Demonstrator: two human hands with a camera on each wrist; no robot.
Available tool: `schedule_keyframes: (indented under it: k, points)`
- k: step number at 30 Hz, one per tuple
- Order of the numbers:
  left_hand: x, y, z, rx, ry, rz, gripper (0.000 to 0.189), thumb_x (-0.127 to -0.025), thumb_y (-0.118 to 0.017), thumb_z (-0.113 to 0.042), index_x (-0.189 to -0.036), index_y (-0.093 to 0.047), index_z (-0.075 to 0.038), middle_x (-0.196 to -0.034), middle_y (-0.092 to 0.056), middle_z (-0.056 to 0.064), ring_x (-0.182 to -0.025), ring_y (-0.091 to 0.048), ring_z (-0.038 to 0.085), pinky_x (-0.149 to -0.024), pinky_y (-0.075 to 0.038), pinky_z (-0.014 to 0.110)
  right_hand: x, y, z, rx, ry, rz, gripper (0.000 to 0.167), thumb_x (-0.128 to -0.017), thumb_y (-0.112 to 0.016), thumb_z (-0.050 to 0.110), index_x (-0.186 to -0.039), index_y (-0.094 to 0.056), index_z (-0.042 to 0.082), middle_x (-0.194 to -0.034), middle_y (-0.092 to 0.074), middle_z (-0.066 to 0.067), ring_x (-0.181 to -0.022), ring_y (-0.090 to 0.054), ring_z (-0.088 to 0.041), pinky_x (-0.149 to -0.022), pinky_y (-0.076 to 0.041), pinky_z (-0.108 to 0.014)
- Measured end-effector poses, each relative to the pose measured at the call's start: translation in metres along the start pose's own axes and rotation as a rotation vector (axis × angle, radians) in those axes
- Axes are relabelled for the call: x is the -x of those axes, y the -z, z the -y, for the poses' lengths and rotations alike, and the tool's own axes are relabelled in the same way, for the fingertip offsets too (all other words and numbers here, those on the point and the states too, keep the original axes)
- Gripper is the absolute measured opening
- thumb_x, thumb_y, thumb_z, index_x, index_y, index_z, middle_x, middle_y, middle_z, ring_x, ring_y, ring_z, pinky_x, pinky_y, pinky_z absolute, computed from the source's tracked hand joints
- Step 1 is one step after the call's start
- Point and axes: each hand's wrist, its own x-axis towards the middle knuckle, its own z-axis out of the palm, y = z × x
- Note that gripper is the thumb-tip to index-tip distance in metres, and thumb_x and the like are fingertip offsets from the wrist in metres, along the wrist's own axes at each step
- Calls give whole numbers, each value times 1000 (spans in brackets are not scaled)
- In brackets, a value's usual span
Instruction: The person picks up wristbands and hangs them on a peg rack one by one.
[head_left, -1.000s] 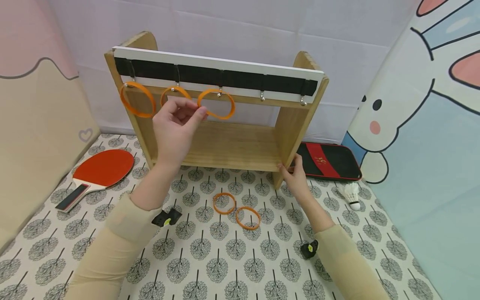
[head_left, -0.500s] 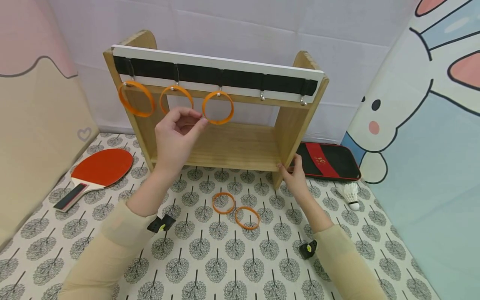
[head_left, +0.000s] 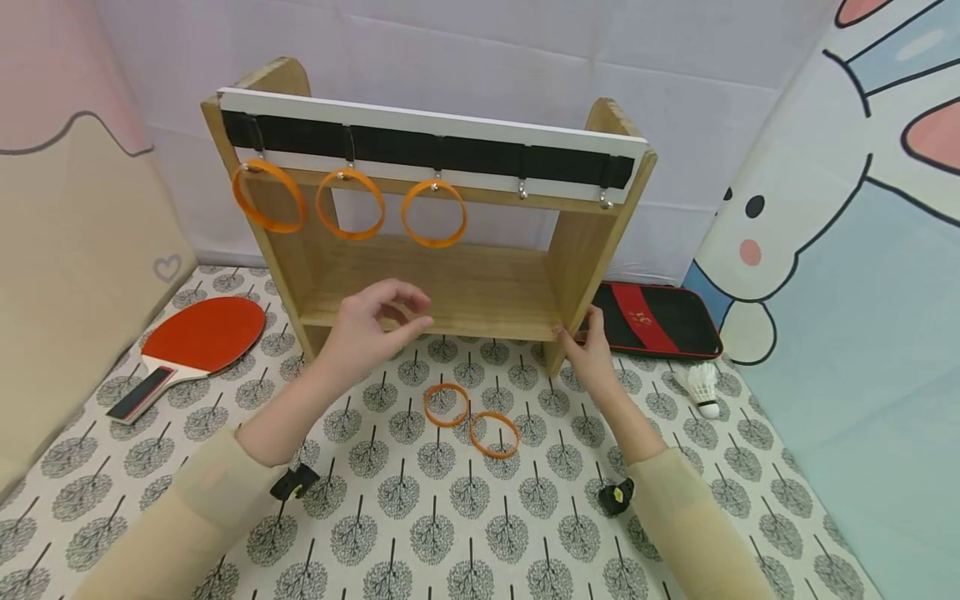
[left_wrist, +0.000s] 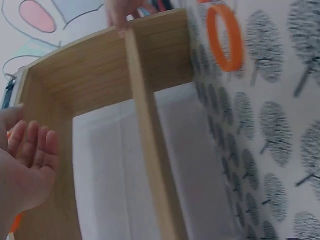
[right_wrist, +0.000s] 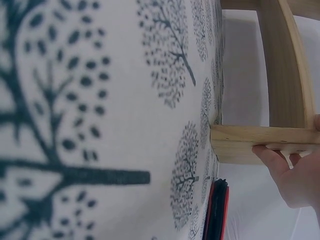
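My left hand (head_left: 375,325) is in front of the lower board of a wooden shelf (head_left: 450,287), with its fingers loosely bent and nothing between them. In the left wrist view the palm of that left hand (left_wrist: 30,170) is bare. At the shelf's lower right, my right hand (head_left: 592,354) grips the edge of the side panel (right_wrist: 250,137). From hooks on the front rail hang a left orange ring (head_left: 270,197), a middle orange ring (head_left: 351,205) and a right orange ring (head_left: 434,214). Two orange rings, one (head_left: 447,406) beside the other (head_left: 495,435), lie on the patterned cloth.
Two hooks to the right, one (head_left: 522,191) and another (head_left: 606,200), carry nothing. A red table tennis paddle (head_left: 202,337) lies on the left of the cloth. Right of the shelf are a black and red case (head_left: 675,321) and a shuttlecock (head_left: 702,389).
My left hand has let go of the third orange ring, which now hangs from the middle hook, and has moved down toward the lower board. My right hand has stayed on the side panel.
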Motion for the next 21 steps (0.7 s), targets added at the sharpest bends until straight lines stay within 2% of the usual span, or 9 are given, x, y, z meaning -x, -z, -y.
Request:
schedule_keyframes:
  k: [5, 8, 10, 13, 17, 21]
  points:
    - [16, -10, 22, -69, -35, 195, 26, -80, -76, -15, -103, -66, -14, -101, -67, -3, -80, -60, 12, -74, -53, 29, 0, 0, 0, 4, -1, 2, 58, -96, -53, 30, -142, -21, 17, -123, -46, -20, -109, -56, -34, -83, -53, -48]
    - [25, -17, 35, -114, -54, 302, 29, -79, -77, -18, -105, -66, -14, -103, -66, -4, -87, -59, 11, -76, -51, 32, 0, -1, 0, 9, -3, 1, 58, -96, -53, 31, -142, -21, 17, -122, -47, -20, -108, -57, -34, -82, -53, -47]
    - [30, -20, 42, -134, -42, 371, 32, -78, -78, -21, -107, -66, -13, -104, -66, -6, -92, -58, 11, -79, -51, 34, 0, -1, 0, 12, -6, -2, 57, -96, -53, 31, -142, -21, 17, -121, -47, -20, -108, -57, -34, -82, -52, -47]
    - [37, -24, 51, -138, 12, 471, 37, -77, -78, -21, -110, -65, -12, -107, -65, -5, -101, -58, 15, -85, -50, 38, 0, -1, -1, 9, -10, -1, 58, -96, -53, 31, -142, -21, 17, -121, -47, -21, -108, -57, -34, -83, -52, -49]
    - [43, -30, 61, -169, 57, 583, 39, -78, -77, -22, -113, -64, -12, -109, -65, -6, -104, -57, 16, -89, -49, 39, 0, -1, -1, 11, -12, 1, 59, -96, -53, 32, -142, -20, 17, -120, -48, -22, -108, -57, -34, -83, -52, -49]
    - [47, -36, 72, -253, 11, 650, 40, -76, -77, -22, -112, -65, -11, -108, -66, -6, -103, -59, 16, -95, -46, 43, 0, -1, -1, 16, -14, 2, 59, -96, -53, 32, -143, -20, 17, -120, -48, -22, -108, -57, -34, -83, -52, -47]
